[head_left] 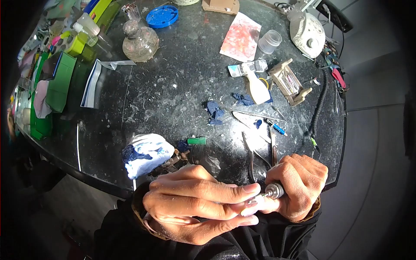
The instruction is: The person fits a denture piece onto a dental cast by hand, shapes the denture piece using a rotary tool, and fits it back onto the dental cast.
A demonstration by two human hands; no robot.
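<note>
Close to the table's front edge, my right hand (300, 187) is wrapped round a rotary handpiece (274, 190), its metal nose pointing left. My left hand (195, 201) pinches a small, glossy, pale pinkish piece (250, 209) between thumb and fingers. The handpiece's tip meets or nearly meets this piece; fingers partly cover the spot, so contact cannot be made out. Just beyond my hands lies a plier-like metal tool (251, 162). A white and blue crumpled bundle (151, 152) sits beyond my left hand, with a small green cylinder (196, 141) beside it.
A blue-handled tool (277, 127), dark blue scraps (215, 112) and a white bottle-shaped item (258, 89) lie mid-table. Behind stand a small rack (289, 82), clear cup (270, 41) and glass lamp-like bottle (141, 43). A coiled black cord (320, 104) runs along the right edge.
</note>
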